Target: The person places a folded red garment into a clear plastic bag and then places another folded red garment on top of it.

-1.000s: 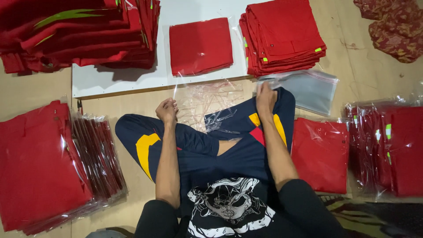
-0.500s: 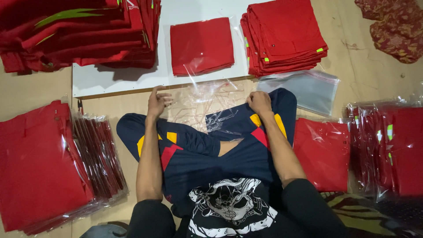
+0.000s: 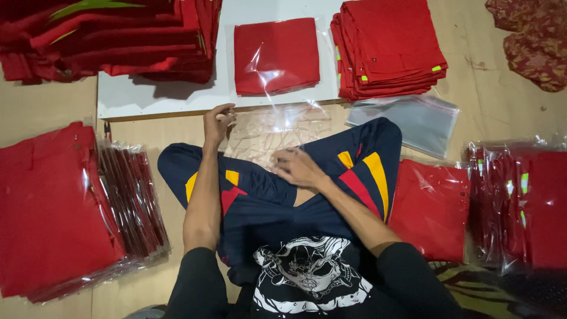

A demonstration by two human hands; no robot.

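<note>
Both hands lay open, gripping nothing, on the empty bag [image 3: 277,133]: left hand [image 3: 217,123] pinned its far-left corner beside the board [image 3: 171,97], right hand [image 3: 298,167] flattened its near edge.

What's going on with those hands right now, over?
Left hand at clear bag's top edge, right hand flat on it. Bagged red garment beyond. Nothing blocking.

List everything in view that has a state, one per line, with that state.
Left hand: fingers curled at the white board's edge.
Right hand: flat on the clear bag.
Clear bag: empty, crumpled, on the floor.
Bagged red garment: folded, on the board.
Red stack: folded, unbagged.
Spare bags: flat, empty.
Packed piles: bagged, stacked.
</note>
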